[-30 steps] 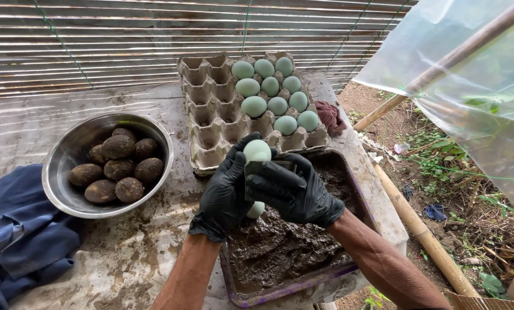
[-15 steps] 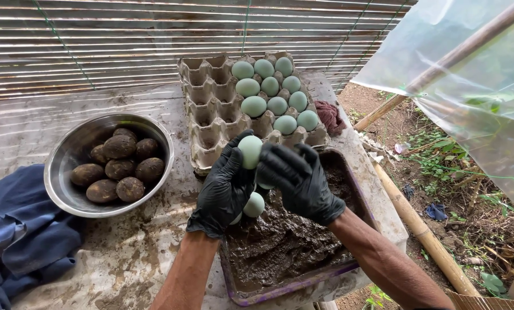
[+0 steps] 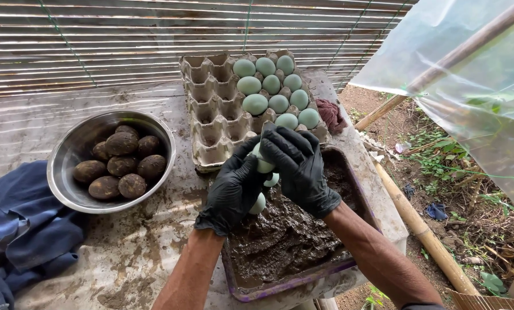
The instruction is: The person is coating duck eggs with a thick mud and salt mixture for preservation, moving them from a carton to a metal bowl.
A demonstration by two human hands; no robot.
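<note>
Black gloves cover the left hand [image 3: 231,189] and right hand [image 3: 300,166], which close around pale blue-green eggs [image 3: 263,166]. At twelve o'clock, more pale green eggs [image 3: 271,86] sit in a grey-brown pulp egg tray [image 3: 211,109]. At six o'clock a purple-rimmed tray [image 3: 280,284] holds dark brown mud [image 3: 286,235]. At nine o'clock a silver steel bowl [image 3: 76,152] holds mud-brown coated eggs [image 3: 122,163], beside a navy cloth [image 3: 16,229].

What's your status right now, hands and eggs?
Left hand and right hand, black-gloved, together hold pale green eggs over the mud tray. Fingers closed around them. Nothing in the way.
</note>
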